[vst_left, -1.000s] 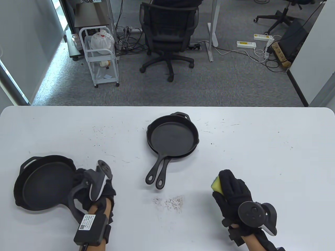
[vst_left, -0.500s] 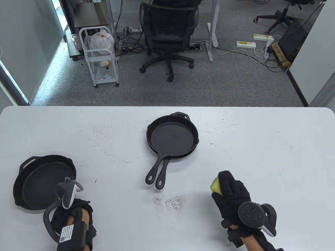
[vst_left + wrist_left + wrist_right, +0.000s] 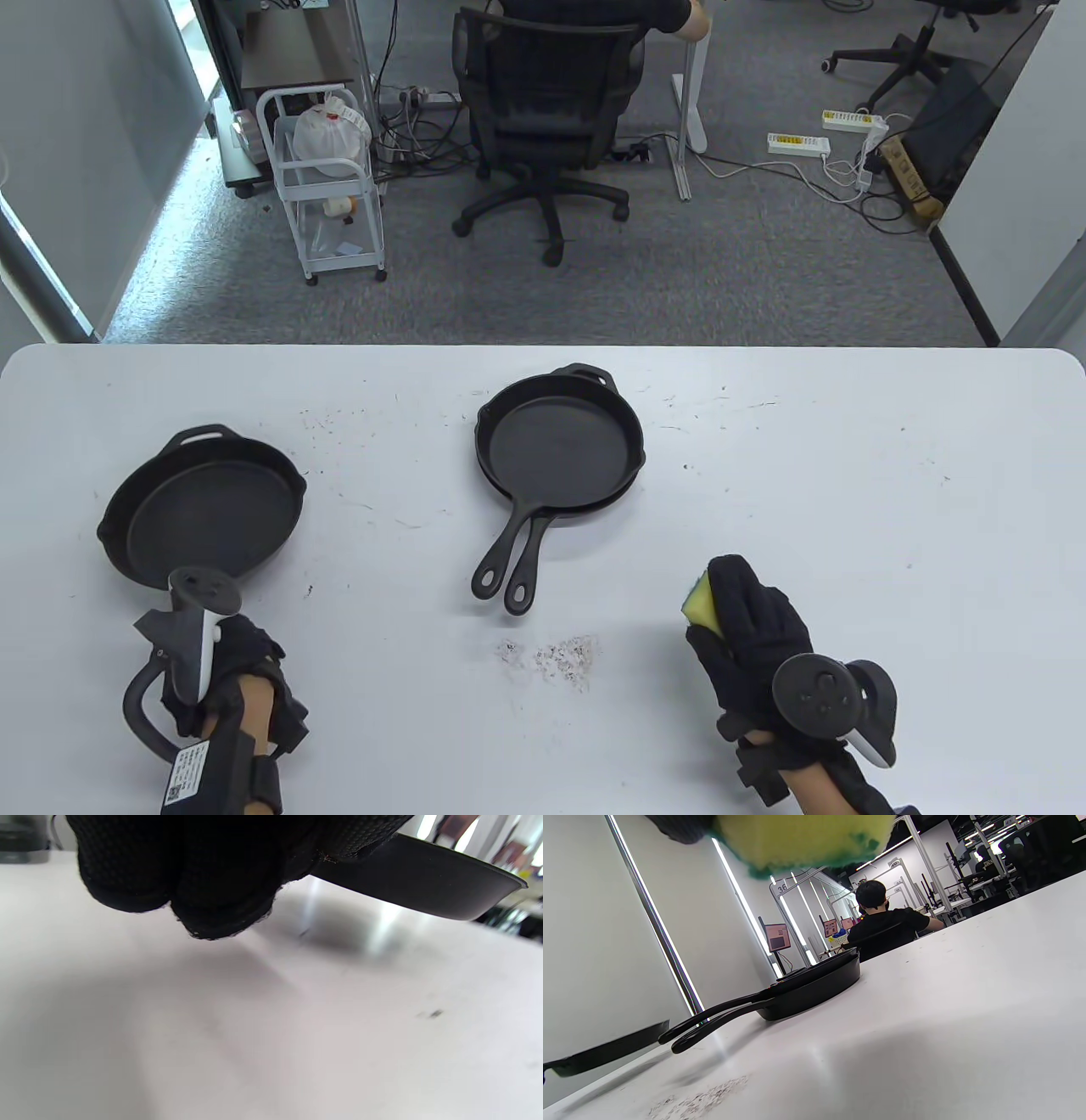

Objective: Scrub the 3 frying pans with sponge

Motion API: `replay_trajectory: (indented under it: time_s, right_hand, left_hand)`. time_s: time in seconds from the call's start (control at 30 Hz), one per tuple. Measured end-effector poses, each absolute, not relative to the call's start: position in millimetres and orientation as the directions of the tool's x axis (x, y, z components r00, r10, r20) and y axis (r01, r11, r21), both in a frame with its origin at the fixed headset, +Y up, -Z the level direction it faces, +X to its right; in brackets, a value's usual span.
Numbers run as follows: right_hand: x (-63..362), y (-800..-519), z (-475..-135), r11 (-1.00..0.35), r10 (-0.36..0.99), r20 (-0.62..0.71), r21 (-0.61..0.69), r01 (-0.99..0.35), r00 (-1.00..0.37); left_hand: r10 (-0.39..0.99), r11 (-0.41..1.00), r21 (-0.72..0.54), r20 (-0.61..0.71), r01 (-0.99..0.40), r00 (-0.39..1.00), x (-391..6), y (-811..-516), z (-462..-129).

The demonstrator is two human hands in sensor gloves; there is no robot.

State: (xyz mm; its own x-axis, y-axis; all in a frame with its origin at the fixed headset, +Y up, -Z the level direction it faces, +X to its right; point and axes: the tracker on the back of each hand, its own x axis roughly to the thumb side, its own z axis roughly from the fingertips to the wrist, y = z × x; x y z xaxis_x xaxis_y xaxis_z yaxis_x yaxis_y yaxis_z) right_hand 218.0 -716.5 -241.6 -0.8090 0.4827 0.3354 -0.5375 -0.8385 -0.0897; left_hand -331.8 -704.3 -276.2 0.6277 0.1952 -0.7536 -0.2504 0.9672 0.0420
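My left hand (image 3: 233, 649) grips the handle of a black frying pan (image 3: 204, 509) at the table's left; the tracker hides the handle. In the left wrist view my curled fingers (image 3: 203, 878) fill the top and the pan (image 3: 424, 887) hangs above the table with a shadow beneath it. Two more black pans (image 3: 558, 446) lie stacked in the middle, handles pointing toward me; they also show in the right wrist view (image 3: 814, 986). My right hand (image 3: 747, 624) holds a yellow and green sponge (image 3: 703, 604) at the front right, just above the table.
A patch of grey crumbs (image 3: 560, 655) lies on the white table (image 3: 848, 509) between my hands, below the stacked handles. Small specks are scattered across the top. Beyond the far edge stand an office chair (image 3: 547, 110) and a white cart (image 3: 327, 182).
My left hand has swung the pan from the front left corner away from me and to the right, and its wrist has drawn back. The right hand with the sponge has stayed put.
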Motion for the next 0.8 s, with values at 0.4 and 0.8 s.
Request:
replay_trajectory:
  time_s: [0.4,0.8]
  right_hand:
    - [219,-718,-242,-0.842,0.487,0.320,-0.076,-0.535,-0.813]
    - [219,-717,-244,-0.847,0.480,0.312,-0.078,-0.526,-0.820]
  left_hand:
    - [0.356,0.924,0.317,-0.514,-0.213,0.781,-272,-623,-315]
    - [0.294,0.923,0.316,-0.212,-0.220,0.932,-187,-666,-315]
